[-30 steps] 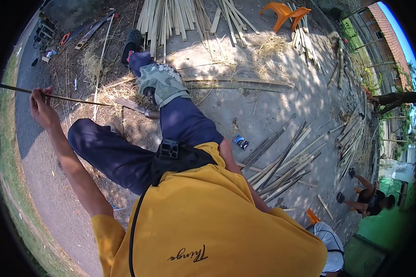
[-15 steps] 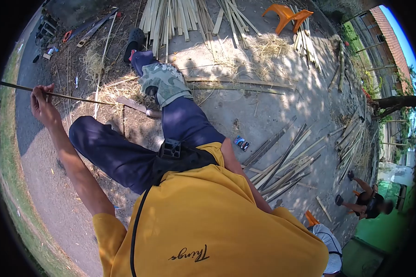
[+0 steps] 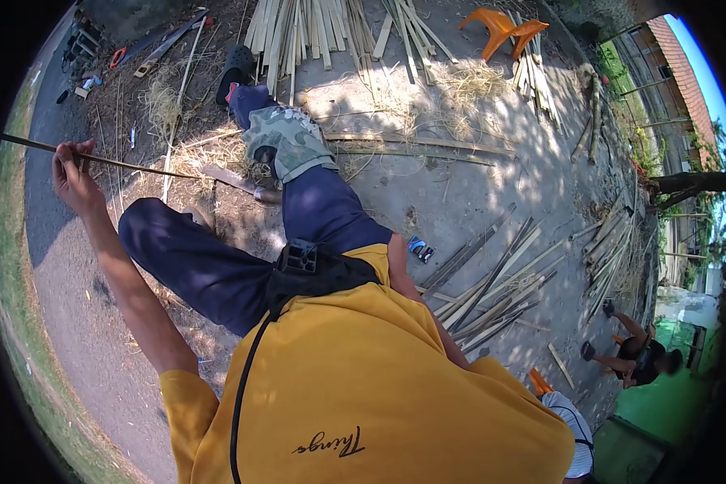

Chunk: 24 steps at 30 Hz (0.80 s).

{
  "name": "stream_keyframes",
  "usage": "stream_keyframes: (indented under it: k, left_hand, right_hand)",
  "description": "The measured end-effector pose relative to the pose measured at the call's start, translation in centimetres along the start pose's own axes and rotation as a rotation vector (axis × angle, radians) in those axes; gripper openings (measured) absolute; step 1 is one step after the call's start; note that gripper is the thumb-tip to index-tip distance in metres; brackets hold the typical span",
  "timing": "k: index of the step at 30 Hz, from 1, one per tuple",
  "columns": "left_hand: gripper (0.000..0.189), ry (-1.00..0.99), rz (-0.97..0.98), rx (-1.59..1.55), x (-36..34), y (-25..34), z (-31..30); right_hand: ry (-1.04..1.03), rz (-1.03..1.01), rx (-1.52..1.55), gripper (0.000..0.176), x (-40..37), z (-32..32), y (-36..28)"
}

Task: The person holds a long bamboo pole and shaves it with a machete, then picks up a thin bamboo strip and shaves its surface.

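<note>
My left hand [image 3: 74, 173] is at the far left with its fingers closed around a long thin strip [image 3: 145, 169]. The strip runs from the left edge of the view to the straw-like shavings beside a flat blade [image 3: 227, 177]. A brownish handle-like part lies at the blade's right end, below a camouflage cloth [image 3: 286, 141] over my leg. My right forearm [image 3: 399, 270] passes behind my thigh. My right hand cannot be made out there.
Split strips [image 3: 306, 32] lie at the top, with more piles [image 3: 492, 290] at the right. An orange chair [image 3: 496, 31] lies at the top right. Saws [image 3: 165, 48] rest at the upper left. Another person [image 3: 641, 359] sits at the far right, and a striped cloth shape [image 3: 573, 427] shows below.
The strip in my left hand has tilted and shifted slightly, its inner end a little higher. My left hand has moved down slightly.
</note>
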<state>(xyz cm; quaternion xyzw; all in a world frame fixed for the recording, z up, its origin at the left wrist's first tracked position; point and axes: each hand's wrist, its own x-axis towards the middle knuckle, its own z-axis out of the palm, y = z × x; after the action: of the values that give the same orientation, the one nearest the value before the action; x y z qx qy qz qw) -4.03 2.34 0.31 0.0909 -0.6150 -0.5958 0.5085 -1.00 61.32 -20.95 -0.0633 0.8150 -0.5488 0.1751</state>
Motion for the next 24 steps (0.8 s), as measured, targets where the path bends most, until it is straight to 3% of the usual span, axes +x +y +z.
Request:
stream_keyframes:
  k: [24]
  left_hand:
    - [0.026,-0.04,-0.002,-0.034,-0.32,0.61,-0.38]
  right_hand:
    - [-0.08,0.06,0.107,0.029,0.83,0.79,-1.0]
